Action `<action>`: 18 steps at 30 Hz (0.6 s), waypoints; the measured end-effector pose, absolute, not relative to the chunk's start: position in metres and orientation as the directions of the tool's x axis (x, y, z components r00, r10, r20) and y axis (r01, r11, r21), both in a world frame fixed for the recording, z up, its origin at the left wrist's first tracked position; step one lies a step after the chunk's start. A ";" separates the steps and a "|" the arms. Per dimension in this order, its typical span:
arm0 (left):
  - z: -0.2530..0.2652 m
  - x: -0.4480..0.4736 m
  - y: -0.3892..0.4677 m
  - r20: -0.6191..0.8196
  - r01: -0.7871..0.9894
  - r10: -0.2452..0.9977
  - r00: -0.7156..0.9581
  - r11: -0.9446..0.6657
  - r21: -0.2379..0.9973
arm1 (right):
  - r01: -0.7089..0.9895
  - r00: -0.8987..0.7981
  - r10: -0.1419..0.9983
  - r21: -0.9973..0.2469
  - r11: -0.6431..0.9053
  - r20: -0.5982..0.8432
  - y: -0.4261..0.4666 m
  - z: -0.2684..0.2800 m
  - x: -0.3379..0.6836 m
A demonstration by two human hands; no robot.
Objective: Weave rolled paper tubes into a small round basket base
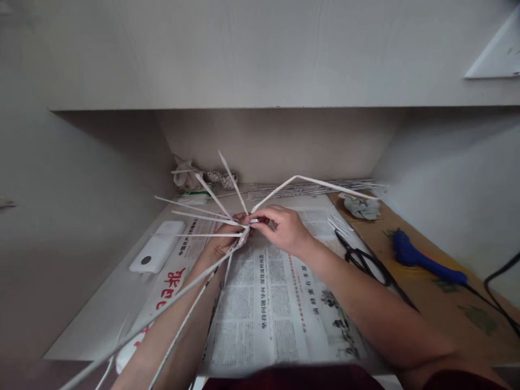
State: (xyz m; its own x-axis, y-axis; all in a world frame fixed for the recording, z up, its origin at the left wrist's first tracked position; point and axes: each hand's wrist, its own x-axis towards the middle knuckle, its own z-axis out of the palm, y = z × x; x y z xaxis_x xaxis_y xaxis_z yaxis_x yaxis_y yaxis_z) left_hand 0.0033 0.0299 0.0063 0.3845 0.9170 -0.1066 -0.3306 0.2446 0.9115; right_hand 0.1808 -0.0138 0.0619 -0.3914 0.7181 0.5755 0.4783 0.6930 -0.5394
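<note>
white rods point(213, 194) we clasp in our left hand point(220, 245) and pinch with our right hand point(286, 227), above the newspaper point(264, 303).

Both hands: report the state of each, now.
Left hand: closed, holding the white sticks where they meet; its fingertips are partly hidden.
Right hand: closed, thumb and finger pinching a small white end there.
</note>
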 end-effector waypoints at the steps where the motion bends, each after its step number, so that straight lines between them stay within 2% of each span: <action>1: 0.007 0.005 0.028 -0.106 -0.338 0.917 0.385 0.247 0.908 | 0.474 -0.403 0.715 -0.538 0.697 0.572 -0.014 0.062 0.180; 9: -0.002 0.005 0.029 -0.063 -0.350 0.898 0.436 0.234 0.907 | 0.487 -0.446 0.658 -0.452 0.748 0.607 -0.018 0.062 0.180; 13: -0.004 0.004 0.033 -0.061 -0.296 0.916 0.397 0.191 0.936 | 0.500 -0.437 0.664 -0.450 0.740 0.607 -0.021 0.064 0.179; 18: -0.004 0.005 0.036 0.001 -0.183 0.918 0.396 0.078 0.980 | 0.502 -0.436 0.613 -0.388 0.773 0.659 -0.025 0.063 0.176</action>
State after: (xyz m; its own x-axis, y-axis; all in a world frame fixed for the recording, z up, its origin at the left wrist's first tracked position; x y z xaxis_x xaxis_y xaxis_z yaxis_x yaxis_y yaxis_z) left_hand 0.0052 0.0355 -0.0040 0.3963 0.9181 0.0007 -0.1832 0.0783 0.9800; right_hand 0.1756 -0.0245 0.0626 -0.4362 0.6132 0.6586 0.5017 0.7733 -0.3877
